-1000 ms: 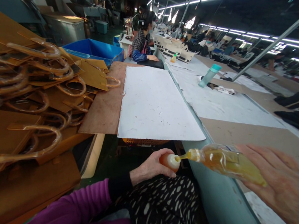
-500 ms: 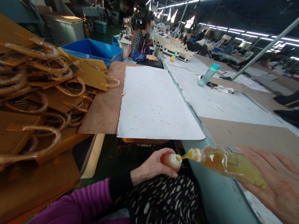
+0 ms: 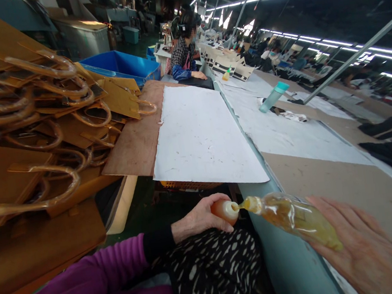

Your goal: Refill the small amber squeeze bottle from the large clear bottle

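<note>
Low in the middle of the head view, my left hand (image 3: 206,217) is wrapped round a small bottle (image 3: 226,210) with an uncapped white neck. The bottle is tilted, its mouth facing right. My right hand (image 3: 364,238) grips a clear plastic bottle (image 3: 292,216) of yellowish liquid, held nearly level. Its narrow yellow nozzle is at the small bottle's mouth, and a thick yellow stream runs between them. The fingers beneath the clear bottle are partly hidden. Both bottles are held above my lap and the table edge.
A white sheet (image 3: 205,136) lies on a brown board (image 3: 135,144) ahead. Brown bag pieces with wrapped curved handles (image 3: 54,182) are piled at left. A blue bin (image 3: 119,66) stands beyond, near a seated co-worker (image 3: 185,54). A teal bottle (image 3: 274,97) lies on the right-hand table.
My right hand and the clear bottle have shifted slightly left, with the bottle's rear end a little lower. My left hand and the small bottle have barely moved.
</note>
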A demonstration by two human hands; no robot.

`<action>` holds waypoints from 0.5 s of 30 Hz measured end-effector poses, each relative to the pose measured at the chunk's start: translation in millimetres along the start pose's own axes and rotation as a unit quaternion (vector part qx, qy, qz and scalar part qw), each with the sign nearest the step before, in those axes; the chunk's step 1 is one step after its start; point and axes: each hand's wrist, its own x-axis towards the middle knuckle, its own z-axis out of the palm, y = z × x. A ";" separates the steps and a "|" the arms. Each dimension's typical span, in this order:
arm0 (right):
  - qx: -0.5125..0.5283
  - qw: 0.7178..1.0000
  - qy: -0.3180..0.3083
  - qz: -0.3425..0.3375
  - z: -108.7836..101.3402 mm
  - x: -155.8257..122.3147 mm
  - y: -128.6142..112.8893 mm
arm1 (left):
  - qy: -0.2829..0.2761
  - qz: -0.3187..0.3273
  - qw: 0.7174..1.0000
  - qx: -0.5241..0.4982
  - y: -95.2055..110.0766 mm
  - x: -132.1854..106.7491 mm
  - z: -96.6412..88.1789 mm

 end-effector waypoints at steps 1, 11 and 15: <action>-0.007 1.000 -0.001 -0.013 -0.2 -0.5 0.5 | -0.002 0.001 1.000 0.001 -0.4 0.1 -0.2; -0.001 1.000 0.000 -0.010 4.0 -1.3 5.6 | -0.003 -0.003 1.000 0.008 -1.6 0.3 0.7; -0.002 1.000 0.002 -0.031 3.2 -0.4 7.1 | -0.003 -0.003 1.000 0.005 -1.7 -0.2 0.6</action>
